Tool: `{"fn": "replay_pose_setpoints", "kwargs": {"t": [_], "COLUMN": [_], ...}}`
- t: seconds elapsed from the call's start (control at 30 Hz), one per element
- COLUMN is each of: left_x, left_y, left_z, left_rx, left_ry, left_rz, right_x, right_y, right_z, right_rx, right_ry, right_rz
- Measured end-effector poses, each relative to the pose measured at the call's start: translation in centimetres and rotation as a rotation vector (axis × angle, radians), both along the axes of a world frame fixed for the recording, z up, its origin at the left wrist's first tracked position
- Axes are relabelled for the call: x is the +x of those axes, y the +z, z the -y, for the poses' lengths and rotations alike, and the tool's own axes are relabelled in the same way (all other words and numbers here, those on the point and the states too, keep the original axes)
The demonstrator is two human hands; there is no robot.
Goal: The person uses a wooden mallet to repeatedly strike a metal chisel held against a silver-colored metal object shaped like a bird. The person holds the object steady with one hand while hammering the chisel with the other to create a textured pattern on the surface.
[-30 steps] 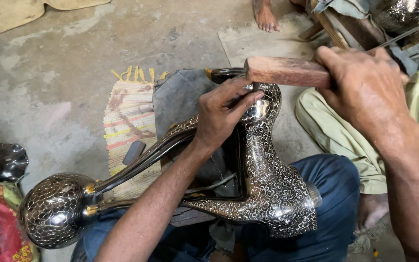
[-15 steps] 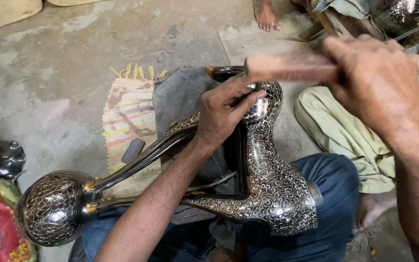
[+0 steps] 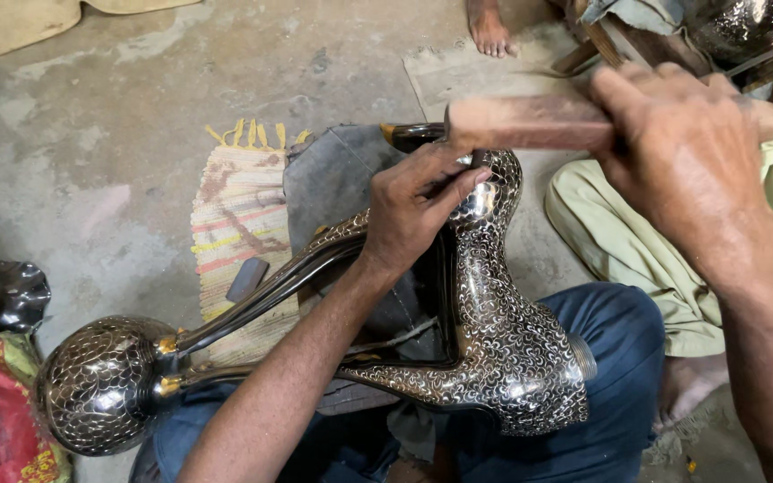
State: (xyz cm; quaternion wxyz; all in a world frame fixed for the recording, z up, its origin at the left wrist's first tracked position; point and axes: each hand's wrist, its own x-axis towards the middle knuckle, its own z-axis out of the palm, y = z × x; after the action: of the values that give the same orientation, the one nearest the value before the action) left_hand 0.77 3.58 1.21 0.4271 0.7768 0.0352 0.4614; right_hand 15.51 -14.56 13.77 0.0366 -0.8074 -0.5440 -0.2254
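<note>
Looking down from the head camera: left hand pinching a small metal tool, mostly hidden, fingers curled tight, tip pressing on the engraved metal piece lying across the blue-trousered lap. Gripping a blurred wooden block in the fully closed right hand, just above the piece's upper end. Resting at near left, the piece's round engraved ball; lying beyond, a striped mat on the concrete floor.

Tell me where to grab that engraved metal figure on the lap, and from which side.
Take the engraved metal figure at its slim neck, just below where the left hand rests, coming from above. The neck is narrow enough to wrap, while the broad, rounded body across the lap offers no easy hold.
</note>
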Motion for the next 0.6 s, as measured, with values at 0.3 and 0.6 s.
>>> {"fn": "replay_pose_setpoints", "kwargs": {"t": [0.3, 0.6], "left_x": [0.1, 0.1], "left_y": [-0.7, -1.0], "left_z": [0.0, -0.2], "left_rx": [0.050, 0.026], "left_ry": [-0.015, -0.023], "left_rz": [0.070, 0.039], "right_x": [0.1, 0.4], "right_y": [-0.4, -0.6], "right_z": [0.0, 0.2], "right_rx": [0.234, 0.127], "right_ry": [0.140, 0.077], "right_rz": [-0.132, -0.063]}}
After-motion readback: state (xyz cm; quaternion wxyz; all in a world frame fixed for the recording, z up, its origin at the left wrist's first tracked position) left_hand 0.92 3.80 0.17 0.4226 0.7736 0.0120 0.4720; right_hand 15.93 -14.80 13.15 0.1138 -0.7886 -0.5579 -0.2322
